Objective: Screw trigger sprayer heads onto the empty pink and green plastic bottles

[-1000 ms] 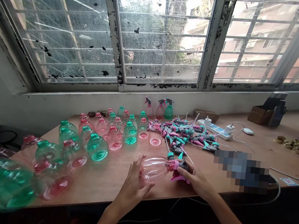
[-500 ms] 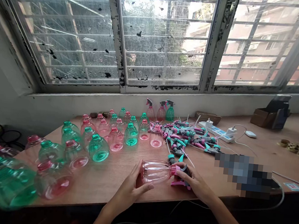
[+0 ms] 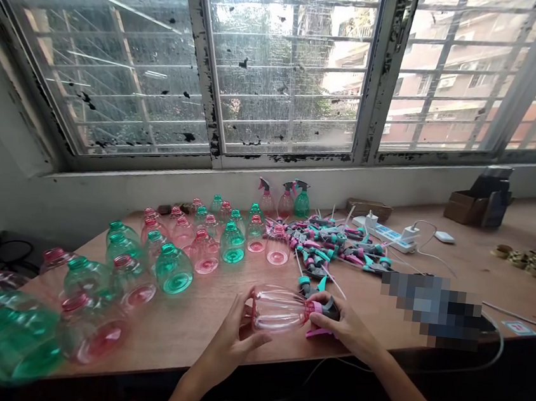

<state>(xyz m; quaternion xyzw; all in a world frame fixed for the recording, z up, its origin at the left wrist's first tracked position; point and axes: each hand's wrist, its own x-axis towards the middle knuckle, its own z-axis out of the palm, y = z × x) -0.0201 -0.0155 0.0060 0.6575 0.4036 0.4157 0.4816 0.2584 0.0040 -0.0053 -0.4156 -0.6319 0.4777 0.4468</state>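
Head camera: the right hand (image 3: 349, 325) has just shifted its grip over the sprayer head (image 3: 332, 308), left hand (image 3: 230, 333) gripping the pink bottle (image 3: 280, 310) by its base, collar (image 3: 315, 307) seemingly meeting neck (image 3: 307, 310)

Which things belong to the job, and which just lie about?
Likely job: pink bottle, left hand at its base; spray head at its neck, in right hand; open bottles; loose spray heads; sprayer-topped bottles.
Likely lying about: power strip; cardboard box; white device.
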